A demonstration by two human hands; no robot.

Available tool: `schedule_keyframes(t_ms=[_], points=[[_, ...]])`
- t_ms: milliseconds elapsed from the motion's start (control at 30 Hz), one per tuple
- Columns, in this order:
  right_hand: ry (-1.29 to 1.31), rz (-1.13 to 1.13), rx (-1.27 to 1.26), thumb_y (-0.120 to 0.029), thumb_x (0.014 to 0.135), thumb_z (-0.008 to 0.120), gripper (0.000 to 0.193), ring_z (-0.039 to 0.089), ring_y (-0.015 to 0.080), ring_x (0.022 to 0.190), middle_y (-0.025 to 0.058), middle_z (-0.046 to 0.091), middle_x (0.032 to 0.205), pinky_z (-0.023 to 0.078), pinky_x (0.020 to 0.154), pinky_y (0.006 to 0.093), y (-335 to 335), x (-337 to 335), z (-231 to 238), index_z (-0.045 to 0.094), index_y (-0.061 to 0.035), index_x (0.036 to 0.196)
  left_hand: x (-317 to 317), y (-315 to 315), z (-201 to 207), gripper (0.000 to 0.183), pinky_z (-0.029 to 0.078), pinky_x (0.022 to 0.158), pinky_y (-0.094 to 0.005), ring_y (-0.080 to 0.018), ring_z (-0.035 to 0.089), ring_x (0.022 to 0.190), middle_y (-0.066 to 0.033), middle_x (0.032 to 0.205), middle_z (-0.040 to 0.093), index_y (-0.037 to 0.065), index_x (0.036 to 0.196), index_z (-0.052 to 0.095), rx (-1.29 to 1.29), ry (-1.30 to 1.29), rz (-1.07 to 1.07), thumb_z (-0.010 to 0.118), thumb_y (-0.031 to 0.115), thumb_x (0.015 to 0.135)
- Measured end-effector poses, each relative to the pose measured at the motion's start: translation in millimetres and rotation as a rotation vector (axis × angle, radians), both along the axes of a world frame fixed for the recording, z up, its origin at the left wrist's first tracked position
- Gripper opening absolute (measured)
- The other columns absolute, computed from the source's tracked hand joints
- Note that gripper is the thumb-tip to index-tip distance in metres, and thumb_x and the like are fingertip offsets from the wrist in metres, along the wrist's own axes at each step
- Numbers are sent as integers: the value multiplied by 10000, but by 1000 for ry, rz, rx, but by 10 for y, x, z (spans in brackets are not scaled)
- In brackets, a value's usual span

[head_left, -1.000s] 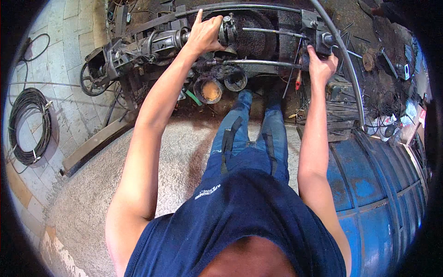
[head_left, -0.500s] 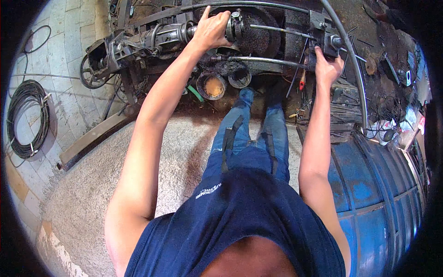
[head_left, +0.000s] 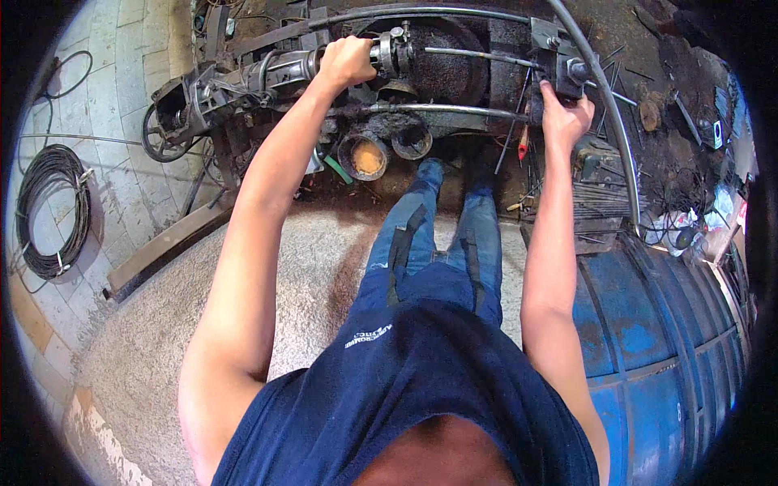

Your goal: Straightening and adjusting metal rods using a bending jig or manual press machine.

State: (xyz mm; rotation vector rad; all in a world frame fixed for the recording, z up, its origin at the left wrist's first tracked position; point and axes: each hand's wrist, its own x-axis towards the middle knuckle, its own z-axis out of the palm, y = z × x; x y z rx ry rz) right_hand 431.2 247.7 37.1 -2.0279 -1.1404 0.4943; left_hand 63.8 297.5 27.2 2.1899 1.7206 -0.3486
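Observation:
A long, greasy metal machine (head_left: 275,77) lies across the far side of my view. My left hand (head_left: 348,61) is closed in a fist at its middle, just left of a round metal collar (head_left: 395,53) with a bolted clamp. What lies inside the fist is hidden. My right hand (head_left: 566,120) grips the lower side of a dark metal block (head_left: 548,61), its thumb pointing up along the block. A thin rod (head_left: 478,54) spans from near the collar to this block, above a thicker bright bar (head_left: 454,108).
Below the machine sit a can with orange-brown contents (head_left: 369,159) and a dark can (head_left: 412,141). A curved pipe (head_left: 609,97) passes right of my right hand. A blue ribbed metal surface (head_left: 648,324) stands near right; a cable coil (head_left: 55,211) lies left.
My left hand's fingers have curled from partly spread into a fist. My right hand keeps its hold on the block. The whole view has shifted slightly, moving the machine leftward in the picture.

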Motion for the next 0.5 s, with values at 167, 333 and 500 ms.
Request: schedule_keyframes(t_ms=[167,333,500], points=[[15,6,19,-229,617,828,406,588,300,856,162,564,911,451,788,400,0,18,-61,660,3,906,38,-40,32,343,526,710,-460,-381,644,785,-215,802,656,45,908,669,51,16,9,661,188,596],[6,25,21,-219,620,827,403,585,298,861,159,564,920,447,799,399,10,39,-125,664,2,915,-26,29,14,322,526,716,-456,-381,644,786,-223,783,650,25,879,670,-13,-9,-21,651,176,595],[-6,15,24,-204,623,825,373,583,296,843,156,563,920,450,791,395,9,83,-175,673,-9,902,32,17,26,328,528,723,-449,-379,645,782,-228,781,648,17,873,673,8,5,-9,648,180,590]])
